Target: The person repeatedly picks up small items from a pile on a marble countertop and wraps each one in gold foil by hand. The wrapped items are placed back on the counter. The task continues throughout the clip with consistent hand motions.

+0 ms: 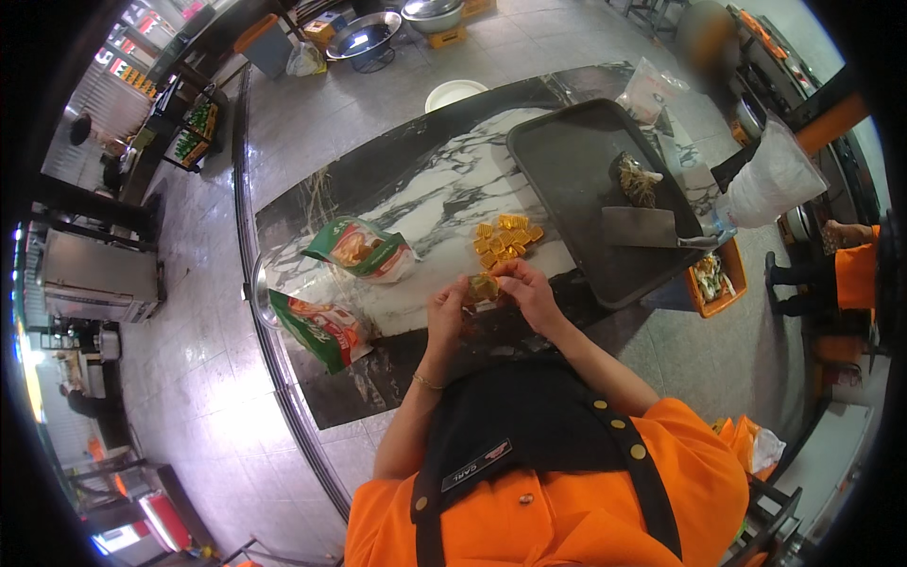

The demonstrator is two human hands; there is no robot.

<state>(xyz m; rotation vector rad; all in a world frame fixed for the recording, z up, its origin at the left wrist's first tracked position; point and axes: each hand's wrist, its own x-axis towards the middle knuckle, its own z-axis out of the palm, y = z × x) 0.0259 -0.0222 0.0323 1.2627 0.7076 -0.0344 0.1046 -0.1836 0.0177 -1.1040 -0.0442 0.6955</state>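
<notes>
My left hand (446, 310) and my right hand (528, 292) meet over the near side of the marble-patterned table (439, 191). Between them they pinch a piece of gold foil wrapper (483, 289), spread partly flat. Whatever it may hold is too small to make out. Just beyond my fingers lies a loose pile of small gold-foil-wrapped cubes (504, 239). Left of it, a green and red printed pouch (365, 251) rests on its side. A second such pouch (322, 329) sits nearer the table's left end. Both pouches bear writing.
A large dark tray (567, 184) on the right holds a cleaver (638, 227) and a clump of root-like strands (638, 181). Beyond the table's right end stands an orange-rimmed bin (716, 280) with scraps. Another person in orange (854, 273) is at far right. Plastic bags (648, 92) lie at the back corner.
</notes>
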